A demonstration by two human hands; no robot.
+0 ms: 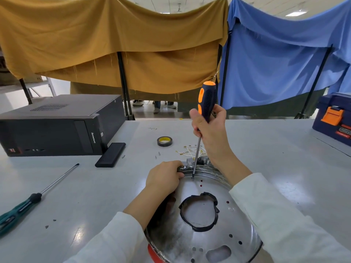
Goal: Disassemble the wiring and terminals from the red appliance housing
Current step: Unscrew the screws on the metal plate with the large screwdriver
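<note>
The appliance housing (205, 236) lies in front of me, its shiny metal inside facing up, with a red edge (153, 253) showing at the bottom. A black-taped round hole (198, 211) sits in its middle. My right hand (210, 130) grips an orange-and-black screwdriver (207, 99) upright, its tip on the far rim of the housing near a grey terminal block (199, 161). My left hand (165, 176) grips the housing's far left rim. Loose pale wires with terminals (190, 149) lie on the table just beyond.
A green-handled screwdriver (28, 202) lies at the left. A black computer case (57, 126) and a black flat box (111, 154) stand at the back left. A roll of black tape (164, 141) and small screws (157, 154) lie beyond the housing. A blue toolbox (334, 118) is at the right.
</note>
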